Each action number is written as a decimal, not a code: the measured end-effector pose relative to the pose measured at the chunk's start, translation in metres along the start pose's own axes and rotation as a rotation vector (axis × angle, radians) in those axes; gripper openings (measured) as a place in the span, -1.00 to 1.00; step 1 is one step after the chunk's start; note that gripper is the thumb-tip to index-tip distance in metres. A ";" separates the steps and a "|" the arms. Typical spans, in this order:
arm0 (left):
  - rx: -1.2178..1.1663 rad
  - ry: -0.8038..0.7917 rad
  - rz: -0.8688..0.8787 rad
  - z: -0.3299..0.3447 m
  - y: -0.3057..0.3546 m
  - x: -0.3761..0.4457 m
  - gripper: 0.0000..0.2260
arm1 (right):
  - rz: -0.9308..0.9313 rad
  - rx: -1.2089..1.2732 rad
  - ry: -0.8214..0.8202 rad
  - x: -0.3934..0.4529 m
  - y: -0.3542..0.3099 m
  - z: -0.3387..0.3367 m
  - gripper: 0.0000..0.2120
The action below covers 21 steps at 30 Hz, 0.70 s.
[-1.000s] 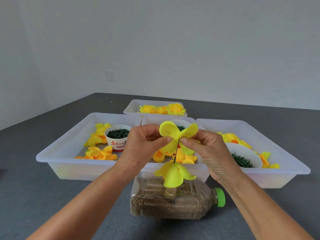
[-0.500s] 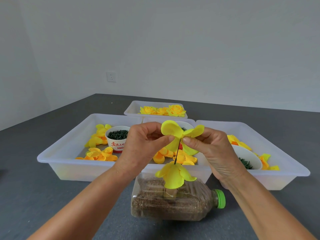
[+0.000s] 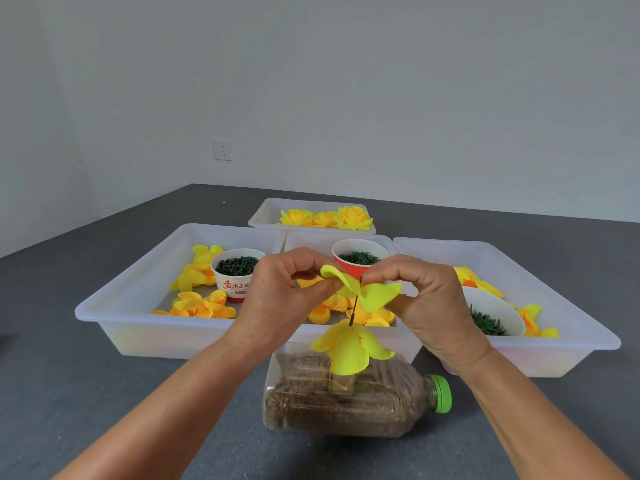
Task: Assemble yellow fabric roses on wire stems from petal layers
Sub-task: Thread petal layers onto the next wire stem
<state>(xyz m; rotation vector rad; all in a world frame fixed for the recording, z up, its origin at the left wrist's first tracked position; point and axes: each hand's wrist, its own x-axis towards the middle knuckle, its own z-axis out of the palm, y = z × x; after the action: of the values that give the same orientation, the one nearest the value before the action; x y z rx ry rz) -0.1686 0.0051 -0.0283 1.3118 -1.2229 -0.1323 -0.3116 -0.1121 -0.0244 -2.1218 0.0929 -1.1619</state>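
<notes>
While both hands sit up over the middle of the counter [image 3: 69, 393], the left hand [image 3: 277, 303] has its grip pinched on one side of a yellow petal layer [image 3: 360, 289] and the right hand [image 3: 426, 306] pinches the other side, fingers curled in tight on both. That petal layer is threaded near the top of a thin dark wire stem [image 3: 354, 311], which pokes up just past it between the two hands. Lower on the same wire there's another petal layer [image 3: 349, 348] drooping downward like a closed bud, well apart from the top one. The wire stands up out of a clear plastic bottle [image 3: 346, 407] lying on its side, full of brownish grainy stuff, green cap [image 3: 441, 393] pointing right. Behind the hands are white plastic trays: the left tray [image 3: 138, 296] has loose yellow and orange petals [image 3: 201, 304] plus a white paper cup [image 3: 235, 275] of dark green bits, the middle tray [image 3: 304, 242] has a red cup [image 3: 356, 259] with more green bits and petals around it, and the right tray [image 3: 554, 306] holds a white bowl [image 3: 498, 310] with green pieces and a few petals. The far tray [image 3: 266, 213] has finished yellow roses [image 3: 351, 218] in it. Wall socket [image 3: 222, 150] on the back wall.
</notes>
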 end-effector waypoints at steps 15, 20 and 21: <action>0.240 -0.088 0.218 -0.003 0.000 -0.010 -0.72 | -0.231 -0.275 0.032 -0.011 0.014 0.004 -0.86; 0.319 -0.062 0.268 -0.001 -0.004 -0.013 -0.79 | -0.234 -0.279 0.010 -0.015 0.018 0.006 -0.89; 0.333 -0.063 0.298 -0.001 -0.004 -0.013 -0.81 | -0.236 -0.286 0.012 -0.016 0.018 0.006 -0.90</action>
<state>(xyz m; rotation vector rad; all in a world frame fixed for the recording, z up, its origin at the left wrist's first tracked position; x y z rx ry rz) -0.1714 0.0132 -0.0387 1.3971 -1.5262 0.2549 -0.3114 -0.1161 -0.0489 -2.4282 0.0139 -1.3658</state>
